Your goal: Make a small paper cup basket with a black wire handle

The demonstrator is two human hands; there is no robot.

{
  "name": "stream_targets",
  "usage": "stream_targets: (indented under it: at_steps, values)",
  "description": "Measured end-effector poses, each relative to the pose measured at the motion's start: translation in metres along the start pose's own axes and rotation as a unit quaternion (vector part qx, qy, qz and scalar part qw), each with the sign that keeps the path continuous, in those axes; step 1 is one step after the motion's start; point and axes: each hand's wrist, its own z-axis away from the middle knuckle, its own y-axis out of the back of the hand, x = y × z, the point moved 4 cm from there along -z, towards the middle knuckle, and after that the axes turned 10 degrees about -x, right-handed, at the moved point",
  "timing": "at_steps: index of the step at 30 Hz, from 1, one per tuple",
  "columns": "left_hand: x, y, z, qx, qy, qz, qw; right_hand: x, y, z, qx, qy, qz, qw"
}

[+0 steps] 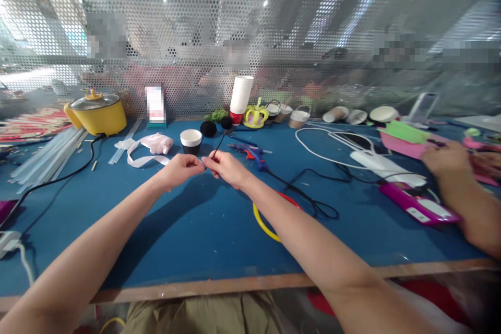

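Both hands meet above the blue table. My right hand (227, 168) pinches a thin black strand (219, 144) that slants up and away toward a small black ball (226, 123); whether they are joined I cannot tell. Fingertips of my left hand (182, 171) are pressed together right beside the right ones, and what lies between them is too small to make out. Just behind the left hand stands a white-and-black paper cup (191, 141), with a larger black ball (209, 128) next to it. A blue glue gun (254, 156) lies right of my right hand.
A white ribbon (146, 160), clear glue sticks (49, 159) and a yellow electric pot (97, 115) are at left. Stacked white cups (241, 95) stand at the back. Black cables, a purple power strip (418, 204) and another person's hand (448, 164) are at right.
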Motion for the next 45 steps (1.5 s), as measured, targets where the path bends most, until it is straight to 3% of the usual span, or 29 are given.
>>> stream_targets:
  at_steps: [13,21,27,38,41,45]
  values:
    - [0.0003,-0.0043,0.0002,0.041,-0.009,-0.055,0.998,-0.0056,0.0015,0.0033,0.061,-0.012,0.064,0.996]
    - [-0.0031,-0.0037,0.0004,0.001,0.018,0.051,0.999,-0.0037,-0.0043,-0.0002,-0.030,0.031,-0.096,0.994]
    - [-0.0036,-0.0007,0.0003,-0.020,0.017,0.038,0.999,-0.0004,-0.0002,-0.0009,0.013,0.004,-0.038,0.999]
    - [-0.0032,-0.0058,-0.0003,-0.005,0.003,-0.002,1.000,-0.0067,0.0012,0.0043,0.041,-0.005,0.082,0.996]
    - [-0.0033,-0.0060,0.0001,-0.010,0.007,-0.005,1.000,-0.0057,0.0004,0.0041,0.035,-0.005,0.070,0.997]
    - [0.0008,-0.0056,0.0025,-0.025,0.020,0.015,0.999,-0.0055,-0.0023,0.0010,-0.016,0.040,-0.021,0.999]
